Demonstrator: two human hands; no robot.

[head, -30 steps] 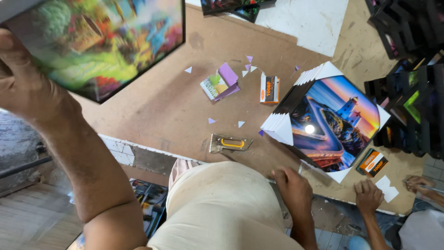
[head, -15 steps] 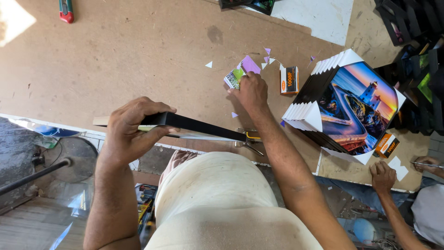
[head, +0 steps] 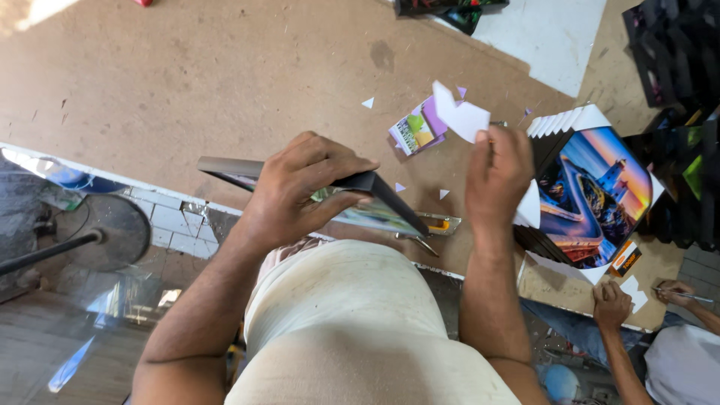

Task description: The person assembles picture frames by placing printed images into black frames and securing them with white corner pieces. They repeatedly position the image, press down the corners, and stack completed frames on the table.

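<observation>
Frame (head: 375, 187) — black-edged, held edge-on over the near edge of the table (head: 187, 90), tilted so its right end dips toward the cutter. Left hand (head: 300, 187) is wrapped around the middle of it, fingers over the top, thumb underneath, firm closed grip. A bit of the colourful print shows just below the fingers.

Far left, below the table edge: tiled floor and a round fan base (head: 112, 232) with a pole.

Under the frame's right end lies a cutter (head: 435, 225) with a yellow-orange slider, flat on the table, blade end near the table edge.

Centre of table: small stack of cards (head: 412, 131), purple and green, with tiny paper offcuts scattered around.

Right hand (head: 499, 176) is raised above the table, fingers pinched shut on a white paper scrap (head: 461, 116) — the scrap sticks up and left from the fingertips.

Just right of that hand: a stack of framed prints (head: 592, 195), top one a night road and tower scene, white paper corners poking out. Small orange box (head: 624, 259) touching its lower right corner.

Bottom right — another person's hands (head: 611, 304) at the table corner, one holding a thin pen-like tool.
</observation>
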